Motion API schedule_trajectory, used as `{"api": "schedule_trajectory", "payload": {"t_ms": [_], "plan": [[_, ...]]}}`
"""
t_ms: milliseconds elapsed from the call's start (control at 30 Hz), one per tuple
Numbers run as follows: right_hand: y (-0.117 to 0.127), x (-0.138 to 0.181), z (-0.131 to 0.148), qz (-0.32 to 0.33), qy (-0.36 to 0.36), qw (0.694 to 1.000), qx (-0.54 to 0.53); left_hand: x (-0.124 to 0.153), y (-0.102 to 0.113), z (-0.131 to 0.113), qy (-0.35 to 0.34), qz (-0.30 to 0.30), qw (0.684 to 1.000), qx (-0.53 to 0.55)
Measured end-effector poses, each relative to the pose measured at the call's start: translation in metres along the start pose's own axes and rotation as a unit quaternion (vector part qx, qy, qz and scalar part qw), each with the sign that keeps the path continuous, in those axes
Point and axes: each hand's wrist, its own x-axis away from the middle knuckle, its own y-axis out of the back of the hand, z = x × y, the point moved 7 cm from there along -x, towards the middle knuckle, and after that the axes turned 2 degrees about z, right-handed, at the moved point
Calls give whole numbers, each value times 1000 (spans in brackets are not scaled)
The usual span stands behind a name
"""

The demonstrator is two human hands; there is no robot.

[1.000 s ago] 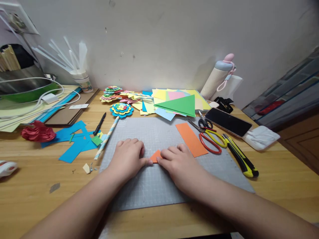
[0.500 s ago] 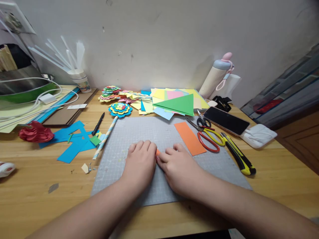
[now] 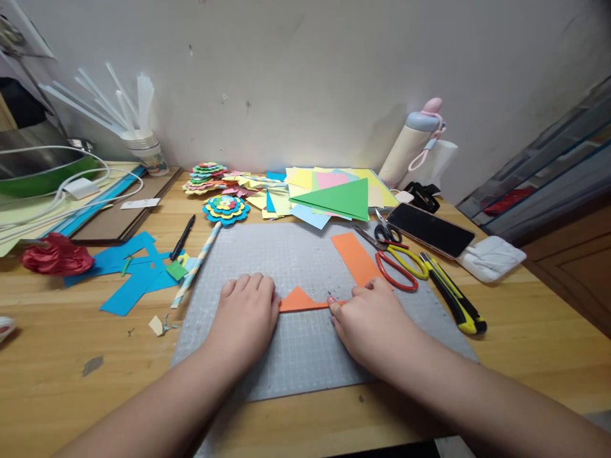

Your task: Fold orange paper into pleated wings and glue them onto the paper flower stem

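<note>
A folded piece of orange paper (image 3: 305,303) lies on the grey cutting mat (image 3: 248,254), with a narrow straight fold along its near edge and a small triangular peak at the middle. Over its left end, my left hand (image 3: 245,315) bears down with fingers curled and close together. My right hand (image 3: 370,321) holds the right end, thumb and fingers pressed onto the paper. Both ends of the piece are hidden beneath the hands. Just beyond my right hand lies a flat orange strip (image 3: 356,257).
Scissors (image 3: 398,270), a utility knife (image 3: 453,296) and a phone (image 3: 429,229) lie to the right. Blue paper scraps (image 3: 126,289), a pen (image 3: 182,236) and a paper flower (image 3: 226,208) on a striped straw are left. A coloured paper pile (image 3: 334,200) lies by the wall.
My hands have moved apart, left hand leftward and right hand rightward, uncovering the folded orange paper between them. The view has shifted slightly.
</note>
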Motion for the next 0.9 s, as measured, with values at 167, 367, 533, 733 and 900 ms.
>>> {"api": "schedule_trajectory", "payload": {"t_ms": [167, 367, 533, 733, 900], "plan": [[-3, -1, 1, 2, 19, 1000, 3, 7, 0, 8, -19, 20, 997, -75], [-2, -3, 3, -42, 55, 998, 0, 7, 7, 25, -3, 33, 997, -70], [-1, -4, 8, -37, 89, 995, 15, 4, 48, 40, 100, -122, 987, 27], [5, -5, 8, -71, 95, 993, 9, -1, 19, -14, -88, -8, 990, 107], [48, 13, -10, -269, 59, 946, -169, -3, 12, -7, -65, -6, 984, 165]]}}
